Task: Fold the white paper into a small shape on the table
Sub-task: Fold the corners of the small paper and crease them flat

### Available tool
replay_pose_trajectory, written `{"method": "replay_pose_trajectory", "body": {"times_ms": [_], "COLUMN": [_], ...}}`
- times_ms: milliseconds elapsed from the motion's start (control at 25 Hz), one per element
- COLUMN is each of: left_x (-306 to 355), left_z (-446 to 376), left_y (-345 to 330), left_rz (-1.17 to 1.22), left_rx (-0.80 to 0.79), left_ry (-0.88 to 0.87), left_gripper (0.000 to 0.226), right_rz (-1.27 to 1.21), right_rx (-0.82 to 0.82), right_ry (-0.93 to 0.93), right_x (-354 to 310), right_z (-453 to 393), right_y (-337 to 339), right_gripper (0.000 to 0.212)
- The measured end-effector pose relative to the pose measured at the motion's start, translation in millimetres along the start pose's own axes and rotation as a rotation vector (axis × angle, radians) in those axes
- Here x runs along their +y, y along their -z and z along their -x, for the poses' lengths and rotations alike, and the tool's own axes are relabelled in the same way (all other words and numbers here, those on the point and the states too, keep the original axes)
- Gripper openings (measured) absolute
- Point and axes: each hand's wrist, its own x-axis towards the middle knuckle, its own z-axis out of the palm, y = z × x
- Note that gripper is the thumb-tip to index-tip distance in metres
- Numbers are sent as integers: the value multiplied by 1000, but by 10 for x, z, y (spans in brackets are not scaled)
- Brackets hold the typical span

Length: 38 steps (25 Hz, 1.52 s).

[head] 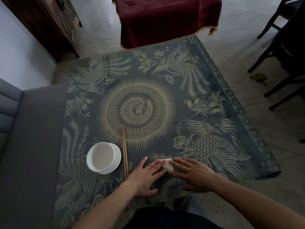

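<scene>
I see my left hand (146,176) and right hand (195,173) pressing flat, fingers straight, on the folded paper (167,164); its long side angles toward me, rightward.

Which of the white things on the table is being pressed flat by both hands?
The folded white paper, under the fingertips of both hands; the white bowl sits untouched.

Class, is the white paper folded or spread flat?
Folded: the white paper shows as a small angled shape between the left hand and right hand.
</scene>
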Motion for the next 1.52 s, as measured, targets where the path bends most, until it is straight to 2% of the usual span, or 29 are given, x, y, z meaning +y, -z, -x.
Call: {"method": "replay_pose_trajectory", "body": {"times_ms": [440, 680, 920, 1520], "left_x": [58, 144, 118, 97], "left_z": [14, -34, -84, -75], "left_y": [111, 149, 109, 85], "left_rz": [20, 44, 35, 61], "left_rx": [-25, 33, 68, -17], "left_ry": [14, 46, -7, 30], "left_gripper": [88, 80, 75, 89], "right_rz": [78, 86, 33, 63], "right_rx": [5, 25, 8, 29], "right_ry": [-9, -12, 3, -8], "right_x": [91, 63, 91, 114], "right_z": [-39, -20, -59, -60], "right_y": [30, 52, 36, 43], "right_gripper": [69, 67, 65, 63]}}
